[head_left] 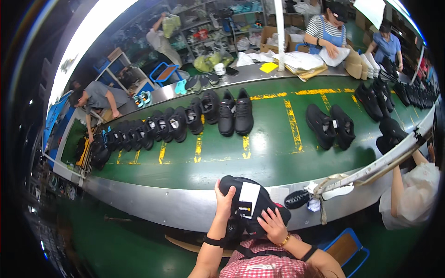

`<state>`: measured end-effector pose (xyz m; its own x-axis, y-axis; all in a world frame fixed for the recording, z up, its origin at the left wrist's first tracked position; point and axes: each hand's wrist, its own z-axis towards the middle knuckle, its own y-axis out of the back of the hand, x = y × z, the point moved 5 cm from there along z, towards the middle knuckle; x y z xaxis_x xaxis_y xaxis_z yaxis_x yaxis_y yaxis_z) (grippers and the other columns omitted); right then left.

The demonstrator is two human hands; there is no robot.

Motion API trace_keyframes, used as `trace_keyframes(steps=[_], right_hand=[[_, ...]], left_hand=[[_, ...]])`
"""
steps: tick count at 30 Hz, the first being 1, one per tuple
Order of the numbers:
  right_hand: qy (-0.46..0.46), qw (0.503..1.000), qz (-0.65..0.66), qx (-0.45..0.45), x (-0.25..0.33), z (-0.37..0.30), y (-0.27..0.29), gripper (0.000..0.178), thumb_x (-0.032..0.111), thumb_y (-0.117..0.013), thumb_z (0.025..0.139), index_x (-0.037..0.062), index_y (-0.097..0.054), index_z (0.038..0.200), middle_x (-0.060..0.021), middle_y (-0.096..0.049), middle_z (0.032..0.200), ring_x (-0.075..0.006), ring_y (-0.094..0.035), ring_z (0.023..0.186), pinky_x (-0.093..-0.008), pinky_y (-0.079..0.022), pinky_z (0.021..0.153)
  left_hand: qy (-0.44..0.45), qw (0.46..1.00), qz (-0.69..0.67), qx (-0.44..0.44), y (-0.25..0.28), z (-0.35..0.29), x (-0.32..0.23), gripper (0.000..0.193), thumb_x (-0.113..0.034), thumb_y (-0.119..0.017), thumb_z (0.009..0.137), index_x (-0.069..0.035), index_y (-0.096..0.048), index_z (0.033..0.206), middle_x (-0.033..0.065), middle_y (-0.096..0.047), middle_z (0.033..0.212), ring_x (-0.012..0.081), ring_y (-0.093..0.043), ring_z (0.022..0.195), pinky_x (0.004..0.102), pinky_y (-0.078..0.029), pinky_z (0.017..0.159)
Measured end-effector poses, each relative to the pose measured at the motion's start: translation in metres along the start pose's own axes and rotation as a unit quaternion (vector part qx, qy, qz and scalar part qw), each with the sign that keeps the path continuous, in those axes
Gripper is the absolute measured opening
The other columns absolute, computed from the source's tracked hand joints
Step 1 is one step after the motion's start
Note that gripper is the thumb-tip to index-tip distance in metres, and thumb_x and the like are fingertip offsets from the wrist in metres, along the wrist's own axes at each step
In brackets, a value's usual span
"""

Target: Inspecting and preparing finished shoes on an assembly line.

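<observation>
At the near edge of the bench I hold a pair of black shoes, close together, with a white label or card showing on top. Gripping the left side is my left hand, its thumb over the black upper and its other fingers around the edge. My right hand holds the right side, fingers laid over the black surface and thumb hidden. The lower part of the shoes overlaps my checked red apron. Right of them, a dark shoe sole lies on the metal edge.
Across the green conveyor belt stands a long row of black shoes, with another pair farther right. A white metal bar slants at right beside a co-worker's arm. Behind me sits a blue-framed stool. Several people work opposite.
</observation>
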<state>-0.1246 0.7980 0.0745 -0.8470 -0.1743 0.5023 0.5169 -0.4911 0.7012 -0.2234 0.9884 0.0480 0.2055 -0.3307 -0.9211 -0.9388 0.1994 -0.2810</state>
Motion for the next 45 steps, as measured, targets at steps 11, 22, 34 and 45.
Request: trace_keyframes(steps=[11, 22, 34, 45], right_hand=[[0.129, 0.983, -0.119, -0.051, 0.027, -0.009, 0.047, 0.021, 0.018, -0.056, 0.075, 0.0204, -0.064, 0.094, 0.0034, -0.059, 0.103, -0.0188, -0.048, 0.107, -0.0443, -0.024, 0.100], [0.191, 0.979, -0.070, 0.029, 0.033, -0.010, 0.059, 0.027, 0.022, -0.060, 0.072, 0.0202, -0.062, 0.099, 0.0023, -0.056, 0.108, -0.0192, -0.049, 0.106, -0.0389, -0.027, 0.099], [-0.128, 0.891, 0.385, 0.202, 0.049, 0.141, 0.087, 0.053, 0.032, -0.066, 0.072, -0.0004, -0.051, 0.112, -0.0174, -0.055, 0.109, -0.0256, -0.052, 0.103, -0.0306, -0.037, 0.090], [-0.186, 0.750, 0.539, 0.335, 0.037, 0.131, 0.058, 0.047, 0.027, -0.062, 0.078, -0.0005, -0.050, 0.115, -0.0134, -0.054, 0.112, -0.0149, -0.050, 0.103, -0.0269, -0.036, 0.090]], left_hand=[[-0.163, 0.966, -0.069, 0.186, -0.035, -0.048, -0.080, 0.077, -0.014, -0.078, 0.060, -0.005, -0.031, 0.119, 0.0101, -0.044, 0.112, 0.0201, -0.044, 0.107, 0.0325, -0.034, 0.093], [-0.258, 0.948, -0.034, 0.183, -0.021, -0.063, -0.109, 0.062, -0.021, -0.083, 0.049, -0.001, -0.050, 0.097, 0.0098, -0.054, 0.094, 0.0221, -0.054, 0.092, 0.0417, -0.035, 0.094], [-0.375, 0.893, 0.085, 0.236, -0.026, -0.095, -0.140, 0.059, -0.018, -0.084, 0.046, -0.002, -0.052, 0.093, 0.0100, -0.057, 0.089, 0.0212, -0.055, 0.087, 0.0401, -0.041, 0.086], [-0.340, 0.901, 0.132, 0.234, -0.019, -0.100, -0.133, 0.058, -0.014, -0.084, 0.045, -0.002, -0.052, 0.092, 0.0101, -0.055, 0.089, 0.0216, -0.054, 0.087, 0.0357, -0.042, 0.083]])
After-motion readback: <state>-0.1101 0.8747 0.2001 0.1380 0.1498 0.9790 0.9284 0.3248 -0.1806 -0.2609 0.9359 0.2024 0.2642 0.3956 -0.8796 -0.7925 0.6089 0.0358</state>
